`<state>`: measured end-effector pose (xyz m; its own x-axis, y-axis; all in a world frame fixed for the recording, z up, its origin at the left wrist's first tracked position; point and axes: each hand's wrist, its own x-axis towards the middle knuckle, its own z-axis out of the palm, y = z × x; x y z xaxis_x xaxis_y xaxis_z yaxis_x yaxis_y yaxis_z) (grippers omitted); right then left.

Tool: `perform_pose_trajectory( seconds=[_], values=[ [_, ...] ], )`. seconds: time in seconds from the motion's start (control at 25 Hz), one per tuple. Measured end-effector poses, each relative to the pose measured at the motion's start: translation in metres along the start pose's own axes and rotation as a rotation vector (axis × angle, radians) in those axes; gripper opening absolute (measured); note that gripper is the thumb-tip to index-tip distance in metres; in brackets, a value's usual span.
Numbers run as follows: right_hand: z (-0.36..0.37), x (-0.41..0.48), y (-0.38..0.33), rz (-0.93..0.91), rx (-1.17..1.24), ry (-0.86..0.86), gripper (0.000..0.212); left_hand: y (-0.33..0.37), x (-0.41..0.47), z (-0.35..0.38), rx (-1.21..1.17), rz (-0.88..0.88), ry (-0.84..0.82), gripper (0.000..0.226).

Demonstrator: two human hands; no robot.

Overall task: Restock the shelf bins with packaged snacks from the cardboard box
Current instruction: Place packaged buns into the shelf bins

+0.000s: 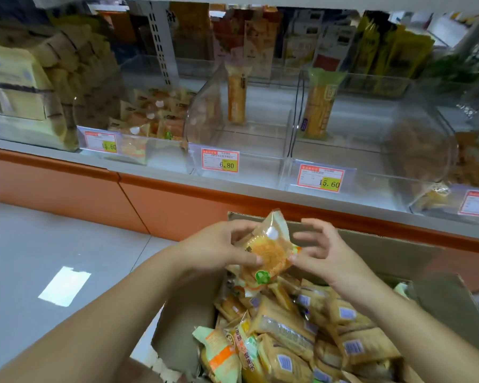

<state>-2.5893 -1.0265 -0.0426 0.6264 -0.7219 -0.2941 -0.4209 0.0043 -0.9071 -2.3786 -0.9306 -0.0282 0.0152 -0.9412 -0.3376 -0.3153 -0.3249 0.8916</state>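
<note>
An open cardboard box (pixel 385 252) stands low in front of me, heaped with several tan and orange snack packets (pixel 288 327). Above it my left hand (pixel 219 244) holds a few clear-wrapped round cake packets (pixel 268 250) by their left side, thumb on the front one. My right hand (pixel 324 247) pinches the right edge of the same packet between thumb and forefinger, its other fingers spread. Clear shelf bins (pixel 246 158) run along the shelf above, each with a price label.
The bin at the left (pixel 150 120) holds similar orange packets. The two middle bins each contain one upright long packet (pixel 236 95). A bin at the right (pixel 426 150) holds brown snacks. An orange base panel (pixel 163 205) runs below the shelf. Grey floor tiles lie to the left.
</note>
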Motion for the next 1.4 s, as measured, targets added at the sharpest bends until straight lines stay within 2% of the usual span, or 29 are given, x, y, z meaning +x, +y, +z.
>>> perform_pose_trajectory(
  seconds=[0.04, 0.12, 0.2, 0.24, 0.32, 0.4, 0.48, 0.52, 0.6, 0.64, 0.76, 0.84, 0.96, 1.12, 1.2, 1.24, 1.36, 1.4],
  values=[
    [-0.005, 0.002, -0.017, -0.136, -0.279, 0.032, 0.088, 0.01, -0.004, -0.012, 0.177, 0.019, 0.006, 0.053],
    [-0.001, 0.009, -0.059, -0.402, -0.701, -0.048, 0.09, 0.028, -0.011, -0.031, 0.469, 0.023, 0.042, 0.063],
    [0.013, 0.022, -0.093, -0.484, -0.907, -0.157, 0.085, 0.037, -0.018, -0.047, 0.546, 0.006, 0.124, 0.071],
    [0.021, 0.028, -0.107, -0.506, -0.954, -0.167, 0.081, 0.039, -0.024, -0.055, 0.507, 0.016, 0.181, 0.071],
    [0.033, 0.045, -0.138, -0.532, -0.972, -0.121, 0.069, 0.038, -0.035, -0.082, 0.299, 0.056, 0.393, 0.064],
    [0.042, 0.063, -0.177, -0.553, -0.856, -0.028, 0.055, 0.024, -0.043, -0.116, 0.087, 0.11, 0.726, 0.05],
    [0.057, 0.092, -0.222, -0.622, -0.669, 0.105, 0.047, -0.003, -0.043, -0.147, 0.23, 0.095, 0.979, 0.051],
    [0.069, 0.11, -0.242, -0.665, -0.613, 0.166, 0.045, -0.016, -0.04, -0.157, 0.361, 0.06, 1.012, 0.056],
    [0.098, 0.148, -0.272, -0.69, -0.651, 0.218, 0.042, -0.039, -0.028, -0.17, 0.555, -0.019, 0.982, 0.067],
    [0.111, 0.167, -0.281, -0.667, -0.76, 0.21, 0.043, -0.047, -0.022, -0.172, 0.62, -0.052, 0.971, 0.071],
    [0.143, 0.214, -0.287, -0.417, -1.294, 0.059, 0.055, -0.06, -0.009, -0.182, 0.692, -0.115, 0.964, 0.075],
    [0.158, 0.235, -0.279, -0.267, -1.524, -0.083, 0.055, -0.066, -0.006, -0.187, 0.692, -0.14, 0.951, 0.075],
    [0.175, 0.252, -0.264, -0.168, -1.678, -0.251, 0.037, -0.069, -0.004, -0.189, 0.691, -0.147, 0.927, 0.076],
    [0.181, 0.257, -0.26, -0.126, -1.873, -0.314, 0.032, -0.068, -0.004, -0.191, 0.682, -0.15, 0.908, 0.077],
    [0.176, 0.251, -0.264, -0.144, -1.843, -0.278, 0.034, -0.066, -0.005, -0.191, 0.669, -0.147, 0.913, 0.077],
    [0.171, 0.245, -0.266, -0.196, -1.746, -0.216, 0.036, -0.065, -0.006, -0.19, 0.654, -0.141, 0.917, 0.077],
    [0.138, 0.209, -0.262, -0.543, -1.178, 0.146, 0.041, -0.051, -0.012, -0.181, 0.575, -0.084, 0.915, 0.076],
    [0.125, 0.186, -0.254, -0.651, -0.964, 0.214, 0.039, -0.045, -0.015, -0.175, 0.562, -0.046, 0.917, 0.075]
  ],
)
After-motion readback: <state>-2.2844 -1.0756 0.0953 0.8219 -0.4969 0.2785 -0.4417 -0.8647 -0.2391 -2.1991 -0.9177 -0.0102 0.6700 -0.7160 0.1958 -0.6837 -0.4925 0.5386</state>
